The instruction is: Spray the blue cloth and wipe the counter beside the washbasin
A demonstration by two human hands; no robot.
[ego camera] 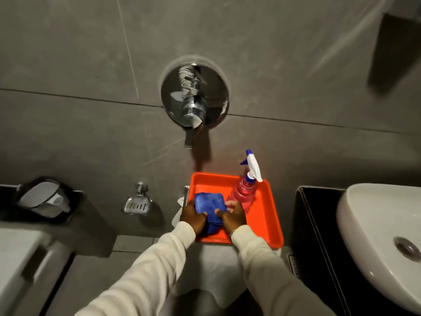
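Cloth [208, 205], blue, folded, held over near-left part of orange tray [271, 215]; long axis runs near to far. Left hand [193, 217] clamped on its left edge, right hand [233, 217] clamped on its right edge, thumbs on top. Beyond, spray bottle [242, 192] lying tilted in tray, nozzle up and pointing left, toward wall. Basin [373, 229] at right on dark counter [319, 224], well apart from tray.

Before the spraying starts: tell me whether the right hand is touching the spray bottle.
Cannot tell. In the head view the right hand grips the blue cloth with its fingertips right at the base of the spray bottle, but neither contact nor gap shows plainly.
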